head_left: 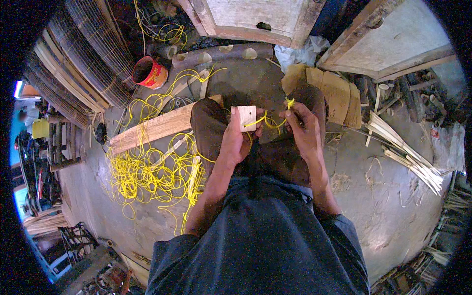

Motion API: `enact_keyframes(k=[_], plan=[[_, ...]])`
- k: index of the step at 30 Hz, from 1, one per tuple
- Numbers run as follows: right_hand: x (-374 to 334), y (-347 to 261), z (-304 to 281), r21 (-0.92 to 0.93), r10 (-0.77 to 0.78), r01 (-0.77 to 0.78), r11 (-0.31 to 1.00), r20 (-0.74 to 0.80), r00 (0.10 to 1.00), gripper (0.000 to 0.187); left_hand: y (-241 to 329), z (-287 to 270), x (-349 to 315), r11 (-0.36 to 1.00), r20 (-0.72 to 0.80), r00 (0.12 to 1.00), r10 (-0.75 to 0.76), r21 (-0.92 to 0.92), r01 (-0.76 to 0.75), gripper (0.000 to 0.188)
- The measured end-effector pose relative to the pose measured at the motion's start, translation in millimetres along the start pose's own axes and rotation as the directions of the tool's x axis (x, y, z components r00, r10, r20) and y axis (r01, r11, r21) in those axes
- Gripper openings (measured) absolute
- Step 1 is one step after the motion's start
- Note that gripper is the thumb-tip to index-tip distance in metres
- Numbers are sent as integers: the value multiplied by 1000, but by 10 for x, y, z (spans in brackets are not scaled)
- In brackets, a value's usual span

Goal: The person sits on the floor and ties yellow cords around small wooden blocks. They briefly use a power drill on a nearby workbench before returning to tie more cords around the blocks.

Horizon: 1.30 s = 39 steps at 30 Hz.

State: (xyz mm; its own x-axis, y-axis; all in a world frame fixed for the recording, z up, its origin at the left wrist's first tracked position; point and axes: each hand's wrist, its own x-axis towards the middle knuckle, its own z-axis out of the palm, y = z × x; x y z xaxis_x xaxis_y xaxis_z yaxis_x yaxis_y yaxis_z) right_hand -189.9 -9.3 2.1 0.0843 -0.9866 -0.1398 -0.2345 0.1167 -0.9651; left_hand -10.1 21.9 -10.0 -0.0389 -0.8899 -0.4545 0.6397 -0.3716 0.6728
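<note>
My left hand (pixel 237 137) grips a small pale wooden block (pixel 247 118) with small holes in its face. A yellow cord (pixel 261 119) runs from the lower part of the block and loops across the gap between my hands. Pinched in the fingers of my right hand (pixel 304 125) is the cord's other stretch, with a frayed yellow knot (pixel 290 103) sticking up above the fingertips. Both hands are held over my lap, between my knees. From under my left hand more cord trails toward a big tangled heap of yellow cord (pixel 142 174) on the floor at the left.
A wooden plank (pixel 157 127) lies by the heap. Beyond it stands a red bucket (pixel 150 73), with a bamboo pole (pixel 221 56) at the far side. Flattened cardboard (pixel 344 101) and pale wood strips (pixel 405 150) lie to the right. Rolled slatted mats (pixel 93 44) lean at far left.
</note>
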Motion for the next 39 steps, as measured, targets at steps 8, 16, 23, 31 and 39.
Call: enact_keyframes(k=[8, 16, 23, 31, 39], plan=[[-4, -227, 127, -66, -272, 268, 961, -43, 961, 23, 52, -20, 75, 1000, 82, 996, 17, 18, -18, 58], [-113, -162, 388, -564, -484, 493, 662, 181, 856, 44, 108, 40, 20, 993, 50, 998, 47, 108, -52, 61], [-108, -100, 378, -447, -422, 490, 749, 248, 872, 33, 218, 126, -70, 896, 32, 984, 175, 410, -172, 64], [-463, 103, 245, -308, -227, 318, 897, 295, 928, 20, 165, -271, 156, 990, -56, 991, 119, -66, -123, 58], [-372, -40, 53, -455, 144, 320, 831, 732, 666, 70, 217, -444, 277, 930, -154, 980, 128, -324, -173, 42]])
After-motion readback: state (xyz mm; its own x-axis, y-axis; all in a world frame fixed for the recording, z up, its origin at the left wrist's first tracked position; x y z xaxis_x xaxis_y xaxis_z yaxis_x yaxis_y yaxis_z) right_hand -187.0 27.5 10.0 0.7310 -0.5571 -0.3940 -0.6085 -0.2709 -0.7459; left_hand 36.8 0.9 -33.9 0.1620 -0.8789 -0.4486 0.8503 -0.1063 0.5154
